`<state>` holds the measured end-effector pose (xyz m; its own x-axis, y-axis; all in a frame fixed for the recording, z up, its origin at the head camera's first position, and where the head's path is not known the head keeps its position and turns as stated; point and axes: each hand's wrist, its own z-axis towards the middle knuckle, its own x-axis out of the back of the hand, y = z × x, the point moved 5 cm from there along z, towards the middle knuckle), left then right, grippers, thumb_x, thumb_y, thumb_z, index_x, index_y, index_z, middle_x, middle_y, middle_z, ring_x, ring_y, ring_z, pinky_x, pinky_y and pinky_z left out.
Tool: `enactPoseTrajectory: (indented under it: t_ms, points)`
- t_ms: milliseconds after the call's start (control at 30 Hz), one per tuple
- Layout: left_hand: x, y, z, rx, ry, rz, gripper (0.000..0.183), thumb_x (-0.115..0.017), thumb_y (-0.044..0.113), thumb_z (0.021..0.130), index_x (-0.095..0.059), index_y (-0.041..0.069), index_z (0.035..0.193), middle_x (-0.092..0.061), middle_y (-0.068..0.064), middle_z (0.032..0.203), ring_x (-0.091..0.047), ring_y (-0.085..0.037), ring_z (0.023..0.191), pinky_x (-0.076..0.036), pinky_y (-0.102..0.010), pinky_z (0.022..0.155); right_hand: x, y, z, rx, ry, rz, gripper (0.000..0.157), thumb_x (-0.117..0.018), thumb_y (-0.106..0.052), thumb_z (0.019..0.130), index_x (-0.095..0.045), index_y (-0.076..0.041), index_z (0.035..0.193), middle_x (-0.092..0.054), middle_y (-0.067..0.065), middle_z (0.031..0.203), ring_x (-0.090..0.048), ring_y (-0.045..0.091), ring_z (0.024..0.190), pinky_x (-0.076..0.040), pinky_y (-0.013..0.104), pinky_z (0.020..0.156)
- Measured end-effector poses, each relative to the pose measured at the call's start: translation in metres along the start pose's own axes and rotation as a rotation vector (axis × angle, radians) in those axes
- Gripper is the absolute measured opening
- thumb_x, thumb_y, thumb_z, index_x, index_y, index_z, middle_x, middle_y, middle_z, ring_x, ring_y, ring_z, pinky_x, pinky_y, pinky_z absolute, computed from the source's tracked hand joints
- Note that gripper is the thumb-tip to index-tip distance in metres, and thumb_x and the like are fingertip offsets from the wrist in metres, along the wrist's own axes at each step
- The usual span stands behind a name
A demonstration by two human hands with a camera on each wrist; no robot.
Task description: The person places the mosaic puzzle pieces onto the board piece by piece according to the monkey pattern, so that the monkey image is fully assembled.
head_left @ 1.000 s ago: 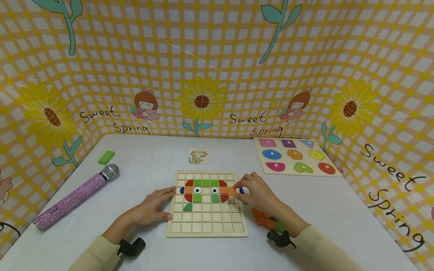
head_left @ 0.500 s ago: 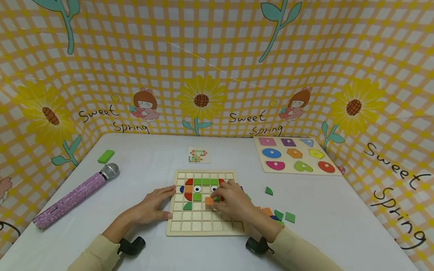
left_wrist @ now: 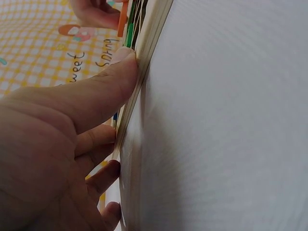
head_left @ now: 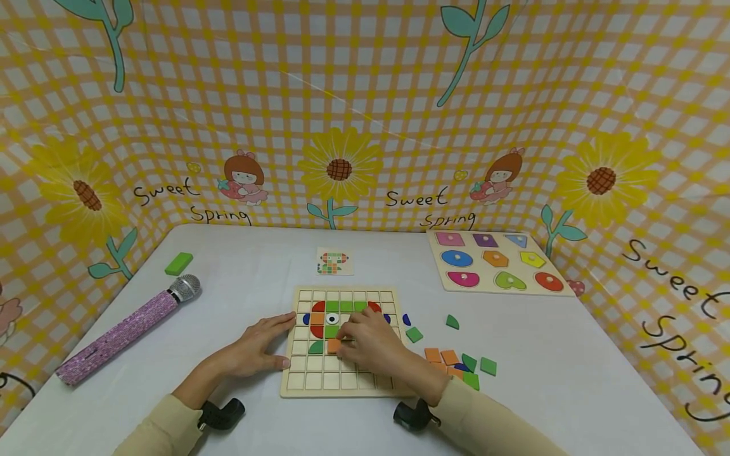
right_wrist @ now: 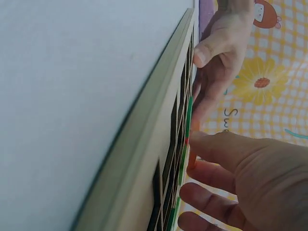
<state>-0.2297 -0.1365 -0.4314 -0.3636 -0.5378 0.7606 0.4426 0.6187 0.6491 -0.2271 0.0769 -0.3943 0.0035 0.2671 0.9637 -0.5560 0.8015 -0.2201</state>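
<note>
A wooden grid board (head_left: 346, 381) lies flat on the white table, with red, green, orange and blue tiles in its upper cells. My right hand (head_left: 376, 342) reaches over the board and pinches an orange square tile (head_left: 332, 346) between thumb and fingers. That tile is just right of a green quarter-round tile (head_left: 316, 347); in the right wrist view the orange tile (right_wrist: 193, 156) stands tilted above the board's surface. My left hand (head_left: 251, 348) rests at the board's left edge, thumb (left_wrist: 126, 60) and fingertips touching it. The right hand hides the right-hand eye tile.
Loose orange, green and blue tiles (head_left: 450, 358) lie right of the board. A small pattern card (head_left: 335, 261) is behind it. Farther right sits a knobbed shape puzzle (head_left: 441, 261). On the left are a glittery pink microphone (head_left: 125, 335) and a green block (head_left: 179, 263).
My right hand has carried the orange tile leftward and nearer from the board's right edge to beside the green quarter-round tile. The left hand has stayed at the board's edge.
</note>
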Motion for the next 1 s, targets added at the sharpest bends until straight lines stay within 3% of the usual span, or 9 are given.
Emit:
enactPoseTrajectory:
  t_ms: [567,867,1000]
  points:
    - [0.000,0.000,0.000,0.008,0.002,-0.005,0.078,-0.071,0.032,0.082,-0.035,0.001,0.144,-0.027,-0.017,0.154,-0.023,-0.042,0.140,-0.017,-0.067,0.109,-0.002,-0.005,0.003,0.082,0.053,-0.087,0.020,-0.075,-0.037,0.077,-0.073,-0.022,0.090,-0.063,-0.005,0.088,-0.044,0.012,0.081,-0.038,0.024,0.070]
    - [0.000,0.000,0.000,0.031,-0.002,-0.020,0.079,-0.071,0.032,0.082,-0.035,0.002,0.144,-0.027,-0.016,0.155,-0.021,-0.042,0.141,-0.016,-0.067,0.109,0.005,-0.003,0.001,0.029,0.035,-0.034,0.022,-0.075,-0.037,0.077,-0.074,-0.020,0.092,-0.064,-0.004,0.092,-0.046,0.014,0.087,-0.040,0.029,0.077]
    - [0.000,0.000,0.000,0.017,0.002,-0.015,0.078,-0.071,0.031,0.082,-0.035,0.001,0.144,-0.028,-0.017,0.154,-0.022,-0.042,0.141,-0.016,-0.067,0.109,0.014,0.005,-0.004,0.021,0.074,-0.010,0.023,-0.077,-0.034,0.076,-0.074,-0.018,0.092,-0.064,-0.003,0.093,-0.048,0.016,0.091,-0.041,0.035,0.081]
